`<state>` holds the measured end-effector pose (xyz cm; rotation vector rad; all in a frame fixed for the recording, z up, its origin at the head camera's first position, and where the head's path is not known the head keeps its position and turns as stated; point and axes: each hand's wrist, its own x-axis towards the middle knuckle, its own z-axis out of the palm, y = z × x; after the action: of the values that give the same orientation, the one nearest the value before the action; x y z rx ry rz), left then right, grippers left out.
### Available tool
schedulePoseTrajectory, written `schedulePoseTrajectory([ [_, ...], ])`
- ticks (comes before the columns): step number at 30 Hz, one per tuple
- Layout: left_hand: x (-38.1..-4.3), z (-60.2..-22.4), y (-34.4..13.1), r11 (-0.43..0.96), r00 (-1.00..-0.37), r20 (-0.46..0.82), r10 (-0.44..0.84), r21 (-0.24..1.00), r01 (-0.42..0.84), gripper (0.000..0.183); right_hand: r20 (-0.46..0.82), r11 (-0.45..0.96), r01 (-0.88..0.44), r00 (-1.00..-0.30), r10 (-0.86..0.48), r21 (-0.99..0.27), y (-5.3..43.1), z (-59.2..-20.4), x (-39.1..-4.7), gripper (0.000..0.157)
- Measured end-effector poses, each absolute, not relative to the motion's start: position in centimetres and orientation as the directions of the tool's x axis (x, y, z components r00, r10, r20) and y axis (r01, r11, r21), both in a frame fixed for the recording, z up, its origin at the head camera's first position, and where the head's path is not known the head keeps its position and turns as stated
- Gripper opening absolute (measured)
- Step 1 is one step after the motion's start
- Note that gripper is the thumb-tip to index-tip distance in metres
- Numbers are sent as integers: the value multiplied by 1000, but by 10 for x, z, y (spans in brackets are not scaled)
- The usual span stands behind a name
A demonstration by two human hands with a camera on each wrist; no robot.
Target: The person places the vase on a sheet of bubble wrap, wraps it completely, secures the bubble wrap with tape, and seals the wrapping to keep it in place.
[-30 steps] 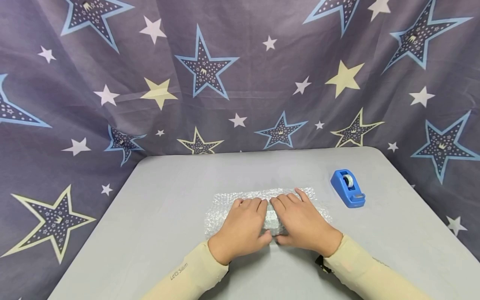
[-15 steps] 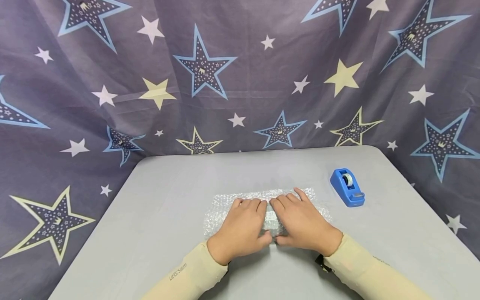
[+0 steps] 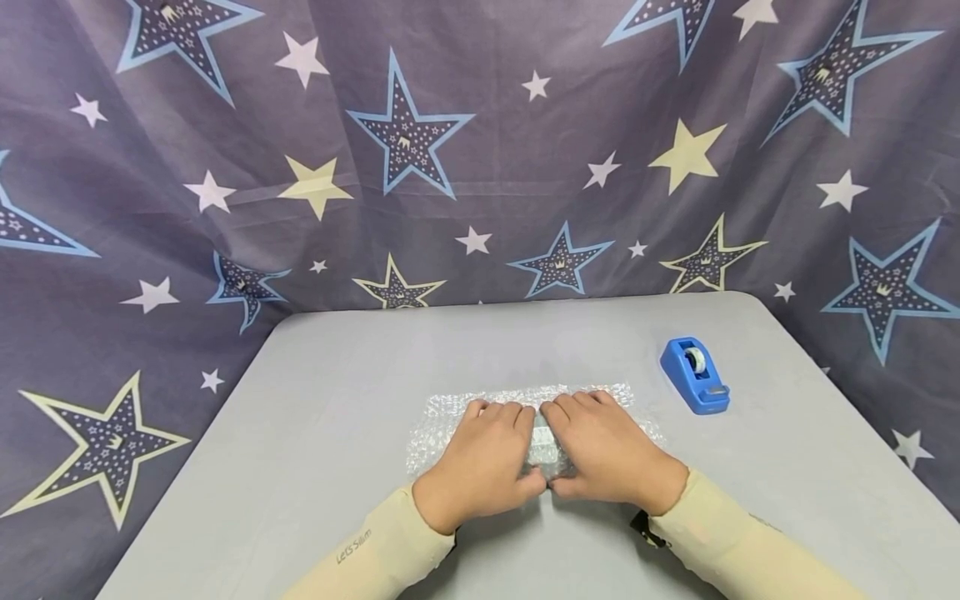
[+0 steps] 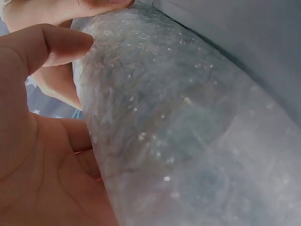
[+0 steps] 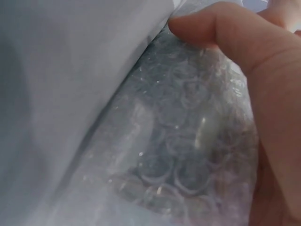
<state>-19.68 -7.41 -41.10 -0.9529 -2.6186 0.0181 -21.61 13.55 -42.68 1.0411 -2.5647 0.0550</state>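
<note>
Clock as in the head view, 12 pointing away from you. Both your hands are on one thing: a bubble wrap bundle (image 3: 543, 471), low and just right of center on the table. Your left hand (image 3: 483, 462) grips it from 8 o'clock, your right hand (image 3: 607, 454) from 4. Fingers bend over the top toward 12; thumbs press the near side at 6, tips just beside each other. Can't tell if the tips touch.

Wrist views: each thumb lies on the wrap's bubbles, wrap curving round toward the fingers. In the slot between your hands a pale greenish item (image 3: 543, 448) shows; too blurred to name. Loose wrap spreads out past your hands at 9, 12 and 3.

Cream sleeves (image 3: 375, 546) run back to 7 and 5, black strap (image 3: 648, 529) under the right cuff. Blue tape dispenser (image 3: 693, 387) sits at 2 from the bundle, well clear of your right hand, white tape roll (image 3: 696, 360) in it. Light grey table (image 3: 337, 375) under everything; star-print curtain (image 3: 480, 83) at 12, wrapping to 10 and 2.
</note>
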Motion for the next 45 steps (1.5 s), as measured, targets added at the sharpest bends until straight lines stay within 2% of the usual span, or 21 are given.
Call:
schedulePoseTrajectory([
  [13,-195,-408,-74,772,-719,297,629,-123,624,80,338,741,-667,-682,-648,77,135,-427,-216,87],
  [22,-195,-408,-74,775,-701,334,630,-220,592,64,340,739,-668,-677,-653,88,135,-428,-218,86],
  [33,-196,-409,-73,783,-718,314,621,-216,583,61,352,729,-674,-658,-665,116,138,-427,-217,100],
  [45,-199,-412,-74,784,-711,333,619,-220,580,63,350,723,-681,-653,-672,117,138,-425,-217,104],
])
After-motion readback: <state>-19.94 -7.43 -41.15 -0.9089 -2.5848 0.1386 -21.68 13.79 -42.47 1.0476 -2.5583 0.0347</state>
